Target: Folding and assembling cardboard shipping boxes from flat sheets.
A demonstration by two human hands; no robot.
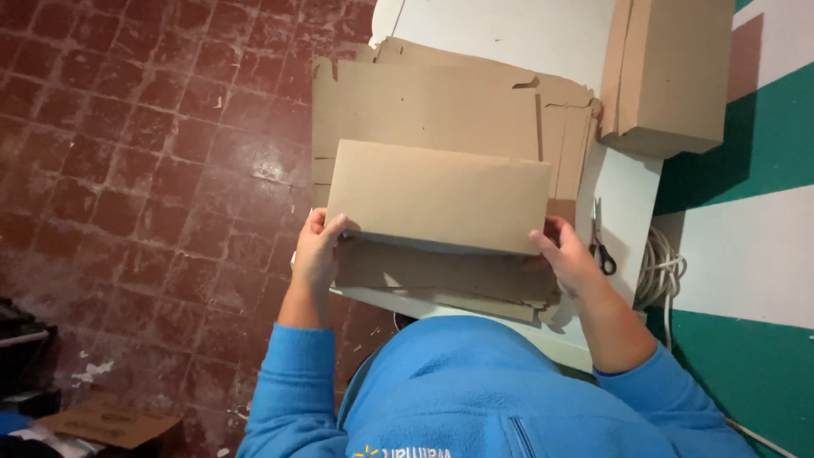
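Observation:
I hold a flat brown cardboard box panel (pixel 441 195) up over a white table (pixel 623 195). My left hand (pixel 318 250) grips its lower left corner, thumb on the front face. My right hand (pixel 566 254) grips its lower right corner. Under it lies a stack of flattened cardboard sheets (pixel 424 102) with cut slots and torn edges, spread over most of the tabletop. More cardboard (pixel 441 280) shows below the held piece, near the table's front edge. My blue sleeves and top fill the bottom of the view.
A closed cardboard box (pixel 670 72) stands at the table's far right. Scissors (pixel 600 242) lie on the table by my right hand. A coiled whitish cable (pixel 657 271) hangs beside a green and white wall. Red tiled floor lies left, with a cardboard scrap (pixel 110 424).

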